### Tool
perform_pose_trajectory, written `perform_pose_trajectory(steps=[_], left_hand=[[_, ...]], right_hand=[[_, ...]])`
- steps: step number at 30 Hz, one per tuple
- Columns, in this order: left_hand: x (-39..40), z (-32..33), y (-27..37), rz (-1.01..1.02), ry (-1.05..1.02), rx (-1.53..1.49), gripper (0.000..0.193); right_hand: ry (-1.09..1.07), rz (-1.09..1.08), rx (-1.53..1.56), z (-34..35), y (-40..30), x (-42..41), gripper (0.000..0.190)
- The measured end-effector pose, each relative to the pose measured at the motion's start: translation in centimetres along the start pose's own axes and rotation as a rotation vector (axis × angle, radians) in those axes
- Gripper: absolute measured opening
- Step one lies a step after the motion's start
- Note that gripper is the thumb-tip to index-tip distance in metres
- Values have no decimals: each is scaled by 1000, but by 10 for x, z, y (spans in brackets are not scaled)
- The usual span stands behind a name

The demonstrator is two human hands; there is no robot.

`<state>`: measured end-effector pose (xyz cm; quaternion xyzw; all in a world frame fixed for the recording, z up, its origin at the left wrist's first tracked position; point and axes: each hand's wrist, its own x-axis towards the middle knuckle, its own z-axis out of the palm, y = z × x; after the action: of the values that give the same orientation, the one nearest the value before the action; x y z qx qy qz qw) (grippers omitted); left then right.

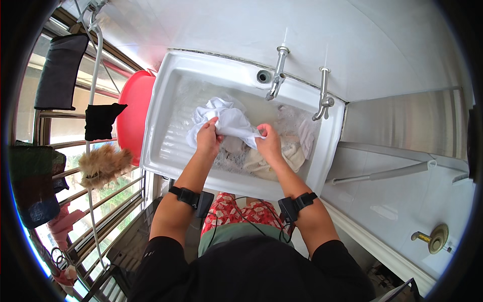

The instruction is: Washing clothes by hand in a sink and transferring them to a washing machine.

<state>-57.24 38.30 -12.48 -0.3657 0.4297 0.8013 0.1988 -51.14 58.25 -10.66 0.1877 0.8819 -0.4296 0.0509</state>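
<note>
A wet white cloth garment (222, 113) is bunched over the ribbed left side of a white laundry sink (160, 124). My left hand (208, 139) pinches its near edge between thumb and fingers. With thumb and fingertips, my right hand (269, 141) grips a corner drawn out to the right, so the fabric stretches between both hands. Below and to the right, a cream cloth (294, 160) lies in cloudy, sudsy water. Another pale cloth (306, 137) rests along the basin's right side, partly under foam.
Two metal taps (279, 73) (323, 94) jut over the sink from the back wall. A red plastic basin (134, 117) stands against the sink's left side. Cloths, including a black one (103, 121), and a fluffy duster head (103, 166) hang by the barred window.
</note>
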Motion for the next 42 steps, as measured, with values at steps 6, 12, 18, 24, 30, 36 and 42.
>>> perform_pose_trajectory(steps=[6, 12, 18, 24, 30, 36, 42], left_hand=[[5, -19, -37, 325, -150, 860, 61], [-4, -31, -43, 600, -126, 1324, 42], [6, -13, -26, 300, 196, 413, 25], [17, 31, -32, 295, 65, 557, 31], [66, 13, -74, 463, 65, 1531, 37], [112, -8, -106, 460, -66, 1698, 43], [75, 11, -56, 334, -227, 1394, 49]], right_hand=[[84, 433, 698, 15, 23, 11, 21], [124, 637, 1189, -6, -2, 8, 25], [-101, 286, 410, -23, 8, 7, 28], [218, -4, 320, 12, 36, 36, 26], [-48, -98, -336, 62, 80, 48, 30], [-110, -8, -438, 88, 106, 59, 27], [39, 110, 6, 37, 96, 61, 20]])
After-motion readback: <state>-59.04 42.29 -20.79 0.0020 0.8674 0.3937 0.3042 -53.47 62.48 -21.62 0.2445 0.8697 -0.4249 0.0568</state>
